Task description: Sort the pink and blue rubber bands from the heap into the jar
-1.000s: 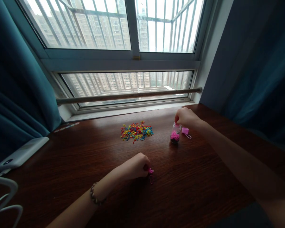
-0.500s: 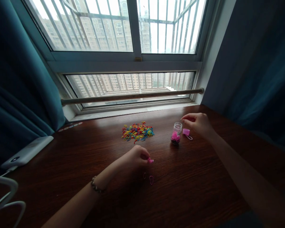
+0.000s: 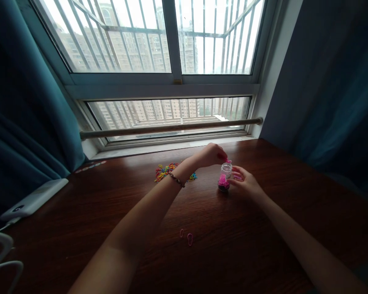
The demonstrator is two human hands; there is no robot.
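Note:
Pink rubber bands (image 3: 228, 161) are pinched in my left hand (image 3: 214, 155), just over the mouth of a small clear jar (image 3: 226, 168). The jar stands upright on the table, with more pink bands (image 3: 223, 180) inside it above a dark bottom. My right hand (image 3: 247, 182) holds the jar from its right side, thumb in front and fingers behind. Behind those fingers the pink lid (image 3: 238, 176) is partly hidden. Two loose pink rubber bands (image 3: 189, 239) lie nearer to me on the table.
A pile of red, yellow, blue and green rubber bands (image 3: 165, 170) is partly covered by my left forearm. At the left a white power bank (image 3: 35, 202) with a cable lies by the curtain (image 3: 33, 110). A rail (image 3: 171, 128) crosses the window behind the dark wooden table (image 3: 227, 245).
My left hand has carried the pink bands from the table's middle up and right to the jar mouth. My right hand has come down onto the jar's side.

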